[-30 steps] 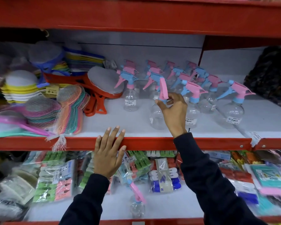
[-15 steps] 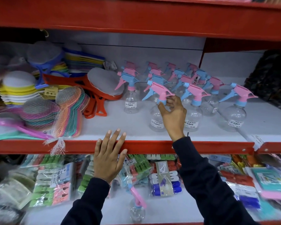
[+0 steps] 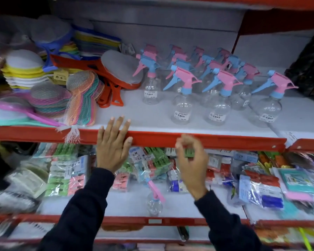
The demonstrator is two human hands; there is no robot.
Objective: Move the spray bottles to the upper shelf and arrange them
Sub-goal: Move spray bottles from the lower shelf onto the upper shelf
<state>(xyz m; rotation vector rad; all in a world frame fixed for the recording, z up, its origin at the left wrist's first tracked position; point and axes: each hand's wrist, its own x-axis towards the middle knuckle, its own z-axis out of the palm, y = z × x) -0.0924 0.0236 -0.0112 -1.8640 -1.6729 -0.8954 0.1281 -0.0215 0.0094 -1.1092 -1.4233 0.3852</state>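
Several clear spray bottles with pink and blue trigger heads stand in rows on the white upper shelf. The front row holds a bottle, a second and a third at the right. One more spray bottle stands on the lower shelf between packets. My left hand lies flat with spread fingers on the shelf's red front edge. My right hand hangs in front of that edge, below the bottles, fingers loosely curled and holding nothing.
Stacks of mesh strainers and scrubbers and orange-handled brushes fill the upper shelf's left side. A dark bundle sits at its far right. Bagged clothes pegs and other packets crowd the lower shelf.
My right hand has let go of the front-row spray bottle and dropped below the shelf edge. That bottle now stands upright in line. My left hand stays on the red edge.
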